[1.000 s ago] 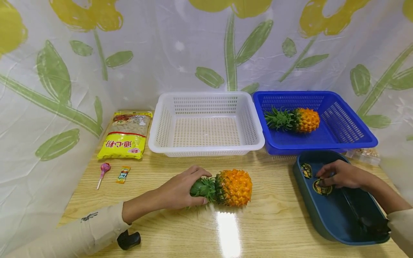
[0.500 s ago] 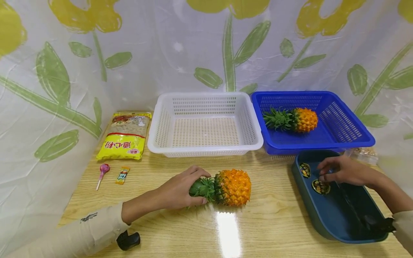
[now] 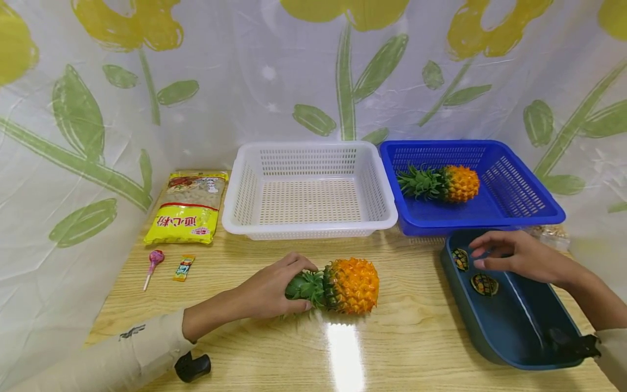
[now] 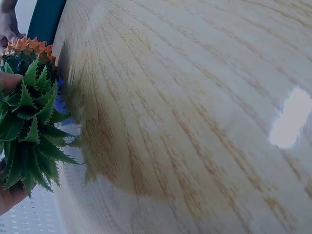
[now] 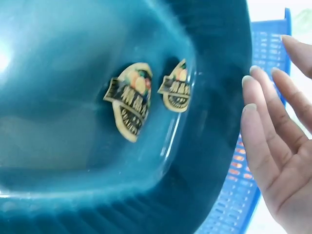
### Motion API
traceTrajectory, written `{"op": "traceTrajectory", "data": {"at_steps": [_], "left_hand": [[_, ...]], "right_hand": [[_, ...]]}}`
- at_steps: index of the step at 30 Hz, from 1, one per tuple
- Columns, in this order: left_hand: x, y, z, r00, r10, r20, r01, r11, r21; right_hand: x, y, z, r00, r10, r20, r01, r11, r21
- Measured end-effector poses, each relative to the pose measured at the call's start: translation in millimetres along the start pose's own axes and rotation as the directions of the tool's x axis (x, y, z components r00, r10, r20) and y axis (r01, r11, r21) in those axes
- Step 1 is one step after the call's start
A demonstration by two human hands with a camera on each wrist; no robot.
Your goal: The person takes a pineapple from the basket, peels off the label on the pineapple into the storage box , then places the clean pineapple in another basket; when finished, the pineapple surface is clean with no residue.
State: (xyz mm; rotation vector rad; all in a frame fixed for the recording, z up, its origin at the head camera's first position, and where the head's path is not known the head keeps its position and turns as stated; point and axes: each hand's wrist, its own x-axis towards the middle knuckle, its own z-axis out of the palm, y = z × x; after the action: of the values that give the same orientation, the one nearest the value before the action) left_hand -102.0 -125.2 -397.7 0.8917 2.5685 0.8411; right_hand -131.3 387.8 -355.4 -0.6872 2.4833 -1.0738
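Observation:
My left hand (image 3: 280, 288) grips the leafy crown of a pineapple (image 3: 351, 286) that lies on its side on the wooden table, orange body pointing right. In the left wrist view, thumb and fingers stand on either side of the green crown (image 4: 31, 122). Over the far end of a dark teal basin (image 3: 514, 326) hovers my right hand (image 3: 529, 258), fingers relaxed and holding nothing. Two labels with fruit pictures show at the basin's far end, one label (image 5: 132, 102) larger in the right wrist view and the other label (image 5: 176, 90) beside it.
A white basket (image 3: 313, 228) and a blue basket (image 3: 490, 222) stand along the back; another pineapple (image 3: 460, 183) lies in the blue one. At left are a yellow noodle bag (image 3: 186, 209), a lollipop (image 3: 155, 258) and a wrapped candy (image 3: 183, 268). A clear packet (image 3: 553, 237) sits behind the basin.
My right hand has lifted off the nearer label, where its fingertips were, and moved up and back with the fingers loosened. My left hand keeps its hold on the pineapple's crown.

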Motion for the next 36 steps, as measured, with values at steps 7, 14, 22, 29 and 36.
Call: {"op": "traceTrajectory", "data": {"at_steps": [7,14,22,29,36], "left_hand": [[0.2,-0.4,0.0,1.000,0.010,-0.008,-0.009,1.000,0.009],[-0.2,-0.5,-0.2,1.000,0.011,-0.009,-0.010,1.000,0.005],[0.0,-0.2,-0.2,1.000,0.000,-0.003,0.000,1.000,-0.014],[1.0,-0.9,-1.1,1.000,-0.008,0.006,0.009,0.999,-0.036],[3.1,-2.3,-1.1,1.000,-0.002,0.012,0.002,0.999,-0.043]], "right_hand": [[4.3,-17.5,5.2,1.000,0.029,-0.005,-0.029,0.999,-0.023],[11.9,-36.5,14.8,1.000,-0.010,0.009,0.009,0.999,0.036],[24.0,-60.0,30.1,0.996,-0.091,0.018,0.089,0.991,0.100],[38.6,-80.3,43.3,0.989,-0.139,0.051,0.132,0.983,0.125],[54.6,-94.9,59.4,0.984,-0.156,0.091,0.141,0.978,0.154]]}}
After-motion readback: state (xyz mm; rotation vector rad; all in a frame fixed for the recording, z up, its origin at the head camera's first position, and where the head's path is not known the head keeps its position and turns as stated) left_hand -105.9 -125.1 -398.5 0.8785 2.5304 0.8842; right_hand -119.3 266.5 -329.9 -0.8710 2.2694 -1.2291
